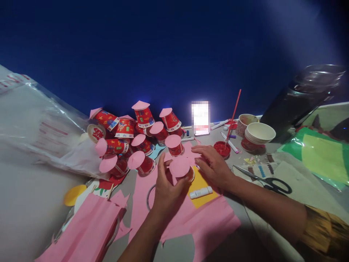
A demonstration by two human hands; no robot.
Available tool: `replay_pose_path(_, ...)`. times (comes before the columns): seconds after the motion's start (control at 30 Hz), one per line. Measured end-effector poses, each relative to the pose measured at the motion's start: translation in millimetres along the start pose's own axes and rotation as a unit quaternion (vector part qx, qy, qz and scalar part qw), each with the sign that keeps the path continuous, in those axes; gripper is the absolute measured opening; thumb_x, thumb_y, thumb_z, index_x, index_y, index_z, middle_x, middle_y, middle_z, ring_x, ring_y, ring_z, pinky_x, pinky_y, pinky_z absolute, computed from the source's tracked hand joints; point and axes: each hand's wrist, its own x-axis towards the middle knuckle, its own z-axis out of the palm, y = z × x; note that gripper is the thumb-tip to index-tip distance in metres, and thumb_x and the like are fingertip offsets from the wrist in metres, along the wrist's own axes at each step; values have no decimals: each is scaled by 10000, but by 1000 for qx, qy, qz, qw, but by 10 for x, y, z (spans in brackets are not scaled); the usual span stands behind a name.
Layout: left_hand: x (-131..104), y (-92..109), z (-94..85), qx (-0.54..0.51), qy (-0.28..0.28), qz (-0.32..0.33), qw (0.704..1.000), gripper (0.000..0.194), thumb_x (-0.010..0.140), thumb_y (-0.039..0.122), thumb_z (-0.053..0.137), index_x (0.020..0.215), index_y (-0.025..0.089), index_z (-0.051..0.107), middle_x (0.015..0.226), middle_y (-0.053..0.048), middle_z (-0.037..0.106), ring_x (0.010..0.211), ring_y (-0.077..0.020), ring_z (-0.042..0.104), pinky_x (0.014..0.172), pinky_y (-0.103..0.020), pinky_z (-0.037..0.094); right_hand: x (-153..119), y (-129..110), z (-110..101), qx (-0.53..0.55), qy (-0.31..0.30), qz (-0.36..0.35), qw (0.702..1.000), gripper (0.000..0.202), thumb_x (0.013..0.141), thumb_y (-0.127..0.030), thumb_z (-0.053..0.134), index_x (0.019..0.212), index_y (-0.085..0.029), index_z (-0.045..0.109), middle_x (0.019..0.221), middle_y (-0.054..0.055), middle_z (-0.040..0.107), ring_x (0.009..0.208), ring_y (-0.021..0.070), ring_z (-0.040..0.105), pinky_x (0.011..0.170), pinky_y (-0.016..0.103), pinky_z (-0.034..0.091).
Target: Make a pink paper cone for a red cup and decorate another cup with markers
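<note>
Near: pink sheet (174, 225) on counter (178, 249); white tube (201, 193) on yellow paper (208, 178); then, over sheet, gripping paper cup (192, 175) w/ L hand (167, 185), pink top (179, 166) uppermost; holding nothing visible w/ R hand (212, 165), loosely bent, just beside; grip wall lightly, prob. dents easily; keep top centred, press evenly, support opp. side; far: more pink-topped cups (144, 118), some on sides.

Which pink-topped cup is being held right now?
The pink-topped cup in the left hand, just beyond the white tube on yellow paper. The other pink-topped cups stand or lie behind it or to its left, unheld.
</note>
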Motion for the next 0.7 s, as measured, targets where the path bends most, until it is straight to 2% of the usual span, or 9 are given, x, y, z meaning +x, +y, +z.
replay_pose_path(0.07, 28, 86, -46, -82, 9, -29, 996, 988, 644, 200, 936, 1500, 389, 480, 1221, -31, 681, 1152, -250, 678, 1008, -399, 553, 0, 1, 3, 4, 1, 9, 1000, 315, 943, -127, 567, 1219, -233, 678, 1250, 106, 750, 1187, 268, 674, 1042, 469, 537)
replay_pose_path(0.13, 51, 164, -99, -180, 6, -61, 982, 939, 617, 235, 964, 1451, 345, 545, 963, 11, 717, 921, -205, 719, 859, -345, 597, 0, -3, 3, 10, -5, 23, 1000, 331, 920, -107, 561, 1206, -224, 681, 1218, 104, 757, 1143, 260, 689, 1004, 442, 551)
replay_pose_path(0.2, 60, 211, -143, -260, -2, -82, 962, 889, 584, 237, 991, 1389, 281, 615, 664, 88, 601, 644, -118, 630, 712, -260, 578, -5, -20, 4, 17, -20, 41, 999, 309, 905, -113, 574, 1172, -215, 690, 1170, 100, 765, 1044, 245, 710, 919, 401, 567)
replay_pose_path(0.27, 57, 221, -175, -299, 0, -94, 950, 818, 587, 209, 997, 1334, 239, 666, 538, 137, 450, 502, -40, 466, 607, -167, 503, -17, -48, 3, 23, -52, 52, 997, 257, 904, -128, 580, 1113, -211, 703, 1089, 85, 776, 912, 217, 716, 819, 353, 561)
replay_pose_path(0.37, 43, 190, -203, -325, 0, -108, 940, 759, 604, 191, 994, 1302, 219, 698, 570, 131, 457, 489, -1, 376, 537, -102, 411, -45, -85, -1, 18, -100, 33, 994, 200, 907, -151, 589, 1052, -200, 719, 944, 62, 773, 784, 189, 685, 726, 309, 515)
replay_pose_path(0.5, 32, 132, -206, -321, -10, -110, 941, 703, 628, 221, 995, 1274, 206, 717, 548, 132, 423, 497, -10, 372, 541, -111, 422, -87, -69, 0, -21, -122, -22, 992, 255, 830, -95, 592, 1026, -180, 729, 827, 46, 758, 688, 169, 634, 686, 288, 447)
replay_pose_path(0.57, 37, 109, -194, -306, -21, -106, 946, 682, 649, 241, 991, 1273, 217, 714, 530, 137, 408, 486, -17, 380, 538, -122, 430, -102, -52, 5, -47, -136, -35, 989, 217, 808, -81, 572, 929, -178, 724, 762, 41, 736, 652, 162, 606, 659, 283, 407)
replay_pose_path(0.63, 46, 92, -178, -290, -38, -102, 951, 706, 651, 271, 995, 1292, 238, 699, 597, 111, 531, 522, -29, 477, 567, -141, 470, -104, -57, 5, -65, -152, -22, 986, 155, 817, -98, 555, 795, -182, 684, 694, 34, 696, 632, 160, 579, 635, 283, 371)
replay_pose_path(0.7, 55, 82, -163, -277, -53, -95, 955, 717, 661, 309, 992, 1307, 268, 683, 856, 34, 716, 702, -82, 648, 669, -187, 549, -82, -97, -3, -52, -165, 26, 985, 165, 827, -128, 544, 698, -188, 627, 651, 23, 660, 620, 154, 553, 622, 280, 351)
